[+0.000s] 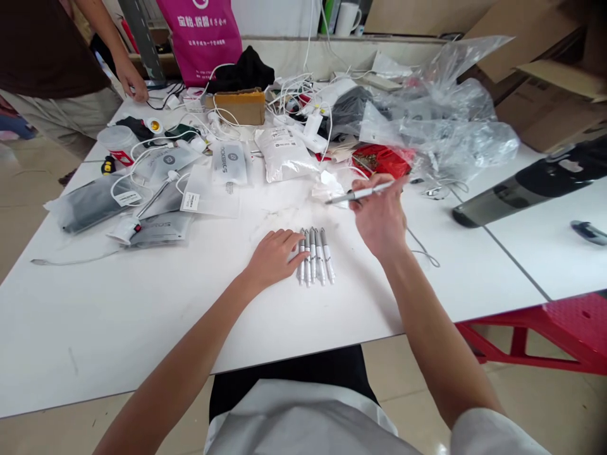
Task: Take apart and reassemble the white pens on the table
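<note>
messy white table [95, 316], with cables [303, 88], a white packet [287, 155] and clear plastic bags [441, 120] all bunched toward the back, probably to give some elbow room up front. also at the back: a magenta bag [203, 38], plus someone else's hand [135, 82] at the far left corner, well apart from all this.

five white-and-grey pens [313, 259] side by side on the tabletop, dead centre in front of the body, clips all at the far end, probably matched up that way to sit neat and parallel. left hand [275, 256] low over the left edge of the row, thumb and fingers slightly apart and on the nearest pens, likely as a little fence against rolling.

right hand [379, 218] up off the table, fingers closed around one more pen [353, 196], grey end pointing left, maybe held high to stay clear of the row. kinda blurry there, so can't tell the exact finger grip.
</note>
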### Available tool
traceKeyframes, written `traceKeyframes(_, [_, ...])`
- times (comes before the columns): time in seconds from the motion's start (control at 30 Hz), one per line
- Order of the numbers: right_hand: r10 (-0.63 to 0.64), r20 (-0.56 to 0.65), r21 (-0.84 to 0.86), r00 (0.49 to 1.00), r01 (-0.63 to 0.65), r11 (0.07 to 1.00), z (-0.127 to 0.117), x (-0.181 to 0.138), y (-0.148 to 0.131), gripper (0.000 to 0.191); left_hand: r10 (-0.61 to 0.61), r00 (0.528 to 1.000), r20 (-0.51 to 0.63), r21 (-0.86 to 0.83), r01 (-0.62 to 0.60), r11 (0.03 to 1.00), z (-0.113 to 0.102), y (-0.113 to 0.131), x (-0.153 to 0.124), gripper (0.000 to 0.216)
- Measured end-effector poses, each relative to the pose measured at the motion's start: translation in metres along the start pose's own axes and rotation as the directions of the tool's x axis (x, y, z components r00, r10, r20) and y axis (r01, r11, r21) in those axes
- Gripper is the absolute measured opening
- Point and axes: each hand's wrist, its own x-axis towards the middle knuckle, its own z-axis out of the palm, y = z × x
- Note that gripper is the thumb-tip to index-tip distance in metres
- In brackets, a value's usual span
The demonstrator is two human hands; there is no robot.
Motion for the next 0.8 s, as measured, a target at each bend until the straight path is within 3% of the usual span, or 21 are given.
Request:
traceKeyframes(0.1, [-0.096, 0.089, -0.339, 0.991, 0.121, 0.933, -0.015, -0.042, -0.004, 0.036, -0.012, 1.000, 0.016, -0.007, 0.012, 1.000, 0.000, 0.001, -0.001, 0.026])
traceKeyframes(0.17, [-0.072, 0.196, -0.610, 0.978, 0.179, 0.772, -0.025, -0.075, -0.005, 0.025, -0.013, 1.000, 0.023, -0.003, 0.013, 1.000, -0.001, 0.001, -0.001, 0.024])
traceKeyframes(0.23, [-0.023, 0.278, -0.759, 0.960, 0.235, 0.607, -0.029, -0.104, -0.003, 0.027, -0.013, 1.000, 0.025, 0.004, 0.013, 1.000, -0.001, 0.001, -0.001, 0.022])
traceKeyframes(0.37, [0.112, 0.349, -0.821, 0.930, 0.246, 0.515, -0.028, -0.135, 0.005, 0.045, -0.010, 1.000, 0.030, 0.001, 0.010, 1.000, -0.001, 0.001, -0.001, 0.022])
traceKeyframes(0.53, [0.013, 0.289, -0.829, 0.957, 0.244, 0.503, -0.026, -0.136, 0.007, 0.050, -0.011, 1.000, 0.024, -0.013, 0.012, 1.000, 0.000, 0.000, -0.001, 0.022])
traceKeyframes(0.63, [0.035, 0.294, -0.831, 0.955, 0.237, 0.503, -0.027, -0.136, 0.006, 0.055, -0.007, 1.000, 0.026, -0.015, 0.007, 1.000, 0.000, 0.000, -0.001, 0.022])
traceKeyframes(0.8, [0.164, 0.437, -0.843, 0.884, 0.339, 0.417, -0.027, -0.136, 0.009, 0.069, 0.000, 1.000, 0.024, 0.005, 0.000, 1.000, -0.001, 0.002, 0.000, 0.021])
